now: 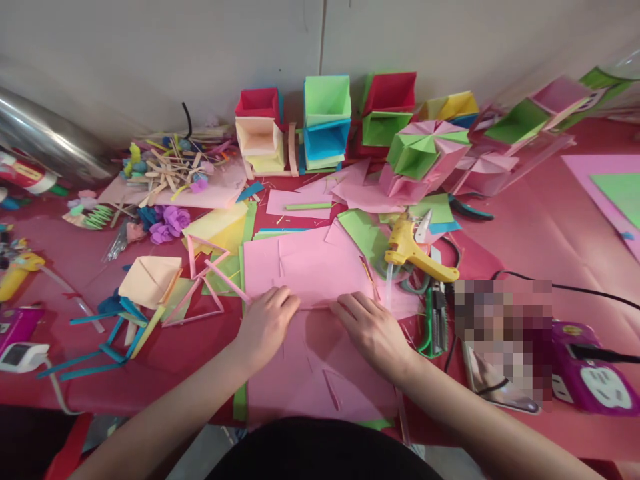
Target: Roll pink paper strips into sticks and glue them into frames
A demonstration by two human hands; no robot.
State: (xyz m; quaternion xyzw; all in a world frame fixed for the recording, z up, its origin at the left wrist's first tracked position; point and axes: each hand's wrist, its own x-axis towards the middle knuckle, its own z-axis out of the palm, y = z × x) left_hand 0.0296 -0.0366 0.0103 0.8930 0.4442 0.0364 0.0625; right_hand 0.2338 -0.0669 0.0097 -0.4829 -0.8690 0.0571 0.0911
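Pink paper sheets [320,373] lie stacked in front of me. A thin edge or narrow strip of pink paper [315,308] runs between my hands; whether it is folded or rolled, I cannot tell. My left hand [267,320] has its fingers curled together at the left end of that edge. At the right end, the bent fingers of my right hand [373,330] press down on the paper. Both hands' fingertips are partly hidden. A narrow pink paper strip [330,390] lies on the sheets nearer to me, and folded pink strips [207,277] sit left of my left hand.
A yellow glue gun [413,250], a green utility knife [435,323] and a phone [500,380] lie to the right, beside a purple power strip [590,373]. Coloured paper boxes [327,100] stand along the wall. Blue strips [110,347] and wooden sticks [170,167] are at left.
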